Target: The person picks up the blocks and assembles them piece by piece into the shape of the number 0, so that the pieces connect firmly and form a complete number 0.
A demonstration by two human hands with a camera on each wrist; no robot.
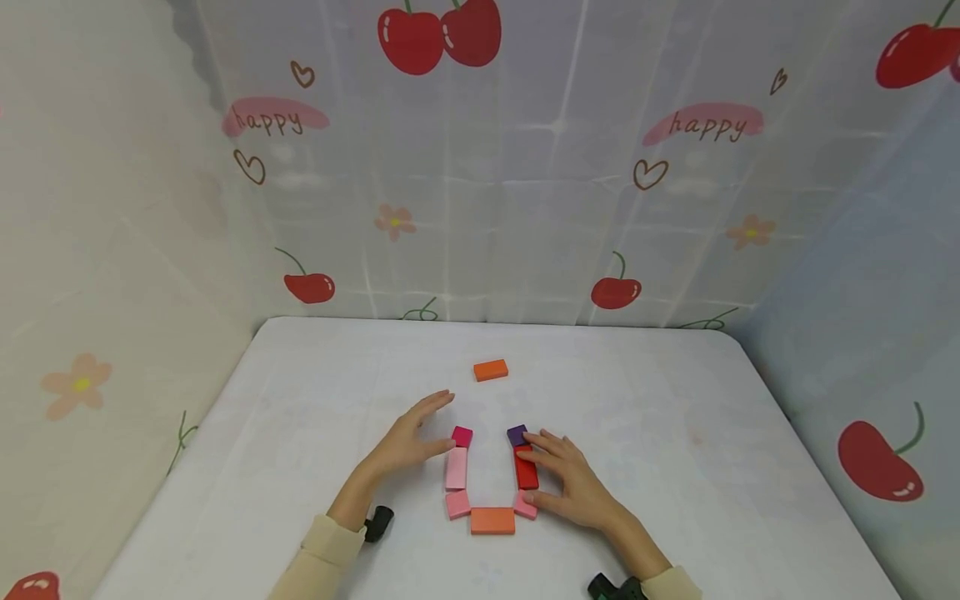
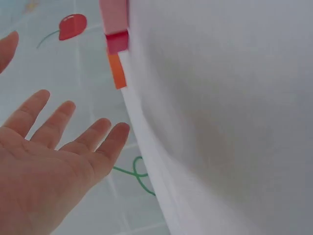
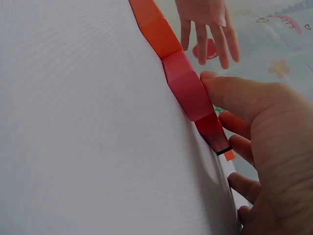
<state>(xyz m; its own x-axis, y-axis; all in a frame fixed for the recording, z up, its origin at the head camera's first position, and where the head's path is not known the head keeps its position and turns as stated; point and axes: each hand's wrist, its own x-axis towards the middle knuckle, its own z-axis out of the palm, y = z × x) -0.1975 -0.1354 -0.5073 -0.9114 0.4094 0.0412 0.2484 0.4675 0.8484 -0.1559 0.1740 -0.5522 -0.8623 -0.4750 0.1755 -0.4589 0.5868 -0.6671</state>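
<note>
A U of small blocks lies on the white table. Its left side has a magenta block (image 1: pixel 462 436), a light pink block (image 1: pixel 456 468) and a pink block (image 1: pixel 457 504). An orange block (image 1: pixel 492 521) forms the base. On the right side are a pink block (image 1: pixel 526 505), a red block (image 1: pixel 527 471) and a purple block (image 1: pixel 517 435). My left hand (image 1: pixel 408 442) is spread left of the U, thumb tip by the magenta block. Along the right side, my right hand (image 1: pixel 576 487) rests relaxed fingers at the purple and red blocks, its thumb at the pink one.
A separate orange block (image 1: pixel 491 370) lies farther back on the table (image 1: pixel 637 383), beyond the U's open end. Cherry-printed curtains (image 1: pixel 510 208) hang behind the table's far edge and at both sides. Dark wrist devices are on both arms.
</note>
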